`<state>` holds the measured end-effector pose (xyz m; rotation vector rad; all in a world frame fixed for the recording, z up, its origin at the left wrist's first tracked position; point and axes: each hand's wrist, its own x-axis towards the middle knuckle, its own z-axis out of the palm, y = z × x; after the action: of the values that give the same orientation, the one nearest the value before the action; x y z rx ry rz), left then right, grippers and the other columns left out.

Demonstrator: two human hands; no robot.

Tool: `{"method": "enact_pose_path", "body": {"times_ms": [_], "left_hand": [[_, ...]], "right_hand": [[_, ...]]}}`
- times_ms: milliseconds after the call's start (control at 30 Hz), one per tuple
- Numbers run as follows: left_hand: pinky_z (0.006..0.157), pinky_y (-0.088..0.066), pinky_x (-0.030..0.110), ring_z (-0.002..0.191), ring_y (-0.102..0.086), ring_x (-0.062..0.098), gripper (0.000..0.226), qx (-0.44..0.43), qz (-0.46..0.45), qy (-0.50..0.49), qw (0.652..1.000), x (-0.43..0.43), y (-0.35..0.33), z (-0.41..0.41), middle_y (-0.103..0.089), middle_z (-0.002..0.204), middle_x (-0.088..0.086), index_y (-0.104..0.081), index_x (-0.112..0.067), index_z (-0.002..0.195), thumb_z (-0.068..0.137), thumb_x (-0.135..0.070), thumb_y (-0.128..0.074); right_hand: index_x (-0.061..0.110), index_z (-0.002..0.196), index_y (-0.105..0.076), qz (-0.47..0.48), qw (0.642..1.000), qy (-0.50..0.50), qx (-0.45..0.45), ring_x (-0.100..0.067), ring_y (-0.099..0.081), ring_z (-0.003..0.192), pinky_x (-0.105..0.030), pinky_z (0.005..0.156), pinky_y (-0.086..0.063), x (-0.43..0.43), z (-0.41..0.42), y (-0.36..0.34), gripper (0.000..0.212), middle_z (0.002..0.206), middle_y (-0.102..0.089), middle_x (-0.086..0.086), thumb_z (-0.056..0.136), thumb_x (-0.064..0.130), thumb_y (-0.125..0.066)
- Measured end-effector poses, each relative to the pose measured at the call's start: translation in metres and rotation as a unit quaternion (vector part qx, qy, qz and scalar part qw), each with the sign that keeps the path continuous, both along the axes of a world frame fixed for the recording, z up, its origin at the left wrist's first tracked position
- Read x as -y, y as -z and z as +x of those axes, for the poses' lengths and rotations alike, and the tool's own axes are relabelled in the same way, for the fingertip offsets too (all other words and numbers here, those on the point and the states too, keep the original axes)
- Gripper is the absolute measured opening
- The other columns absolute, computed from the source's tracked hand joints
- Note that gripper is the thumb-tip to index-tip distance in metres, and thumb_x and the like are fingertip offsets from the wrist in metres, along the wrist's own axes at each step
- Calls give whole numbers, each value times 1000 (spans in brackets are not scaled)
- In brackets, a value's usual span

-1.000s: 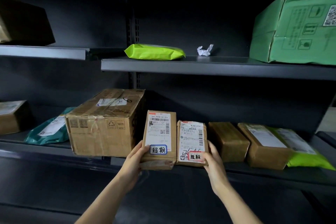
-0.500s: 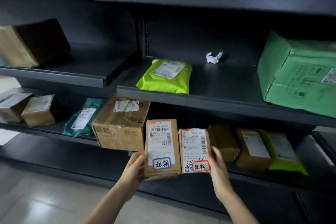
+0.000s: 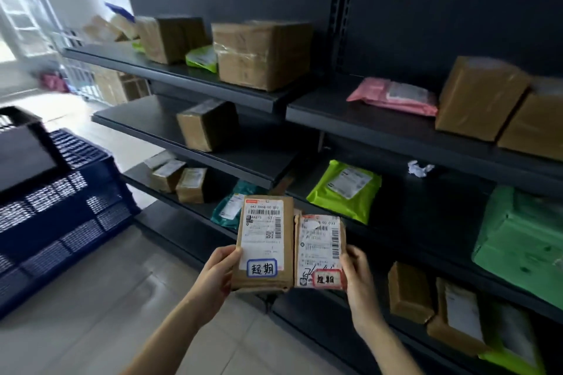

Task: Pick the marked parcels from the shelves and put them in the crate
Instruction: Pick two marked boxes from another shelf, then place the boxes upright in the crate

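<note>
Two small brown parcels are held side by side in the air in front of the dark shelves. My left hand grips the left parcel, whose white label carries a blue-framed mark. My right hand grips the right parcel, marked with a red-framed sticker. Both labels face me. A dark blue slatted crate stands on the floor at the left, apart from my hands.
The shelves hold several brown boxes, a pink mailer, a lime mailer, a teal mailer, a crumpled paper and a large green box. Pale tiled floor lies between crate and shelves.
Both parcels have come off the lower shelf and been lifted up and out. The view has swung left and upward, bringing the blue crate and higher shelves into sight.
</note>
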<state>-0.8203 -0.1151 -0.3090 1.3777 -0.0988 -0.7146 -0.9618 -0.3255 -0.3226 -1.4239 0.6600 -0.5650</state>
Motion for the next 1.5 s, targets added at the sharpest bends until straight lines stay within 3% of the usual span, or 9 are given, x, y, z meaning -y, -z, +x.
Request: {"method": "enact_pose_path", "body": {"times_ms": [200,267,433,633,800,1000,1133,1333,1500], "left_hand": [[67,-53,31,79,-68,21,21,32,-15,-74,997,-56,-71,8,-73,92,7,-52,-16,111,95,-30,-50],[68,-52,31,81,-67,21,21,42,-21,-100,994,-76,-89,12,-72,93,6,-52,-17,111,95,-31,-50],[87,-44,43,93,-61,29,26,59,-41,-169,983,-131,-121,28,-70,100,11,-51,-14,114,94,-31,-51],[101,-42,54,106,-63,34,35,88,-43,-219,971,-195,-141,55,-71,110,10,-52,-19,120,88,-33,-56],[100,-46,51,107,-65,31,47,106,-43,-235,965,-253,-151,85,-71,113,6,-53,-28,125,80,-37,-59],[94,-49,46,108,-65,31,37,112,-41,-281,952,-324,-151,138,-70,115,7,-50,-26,131,93,-26,-52],[87,-54,42,101,-69,26,34,126,-31,-303,944,-361,-156,175,-72,110,5,-52,-27,128,94,-27,-51],[77,-57,35,101,-67,28,30,119,-42,-343,931,-400,-160,231,-69,114,10,-51,-26,126,96,-23,-49],[89,-52,46,108,-62,36,33,104,-49,-393,912,-424,-152,292,-64,119,16,-49,-22,129,96,-20,-48]], "right_hand": [[32,105,-52,3,994,-105,42,0,-68,77,-12,53,-51,-35,50,-68,12,91,-70,10,97,26,-46],[34,107,-52,-3,989,-136,50,-3,-68,83,-14,56,-52,-51,68,-87,13,98,-69,7,97,29,-46],[33,104,-52,-22,979,-195,61,-2,-69,79,-15,56,-51,-95,115,-122,11,89,-71,11,97,28,-45],[30,104,-51,-15,963,-259,74,0,-68,76,-11,54,-50,-153,171,-146,11,100,-66,3,98,26,-42],[32,101,-51,-23,952,-296,70,-3,-66,85,-8,56,-48,-210,224,-156,12,103,-66,4,99,27,-40],[29,97,-51,-24,942,-323,84,10,-63,73,-8,56,-49,-286,301,-165,14,94,-56,6,99,20,-41],[25,109,-50,-22,938,-340,72,-20,-61,103,-33,84,-52,-328,351,-167,13,114,-60,-12,99,23,-42],[21,104,-52,-4,923,-379,71,-17,-64,88,-15,56,-51,-374,426,-173,11,105,-64,-13,98,20,-43],[25,100,-53,-3,908,-415,58,-15,-67,83,-16,54,-51,-402,501,-169,11,99,-67,-7,98,22,-42]]}}
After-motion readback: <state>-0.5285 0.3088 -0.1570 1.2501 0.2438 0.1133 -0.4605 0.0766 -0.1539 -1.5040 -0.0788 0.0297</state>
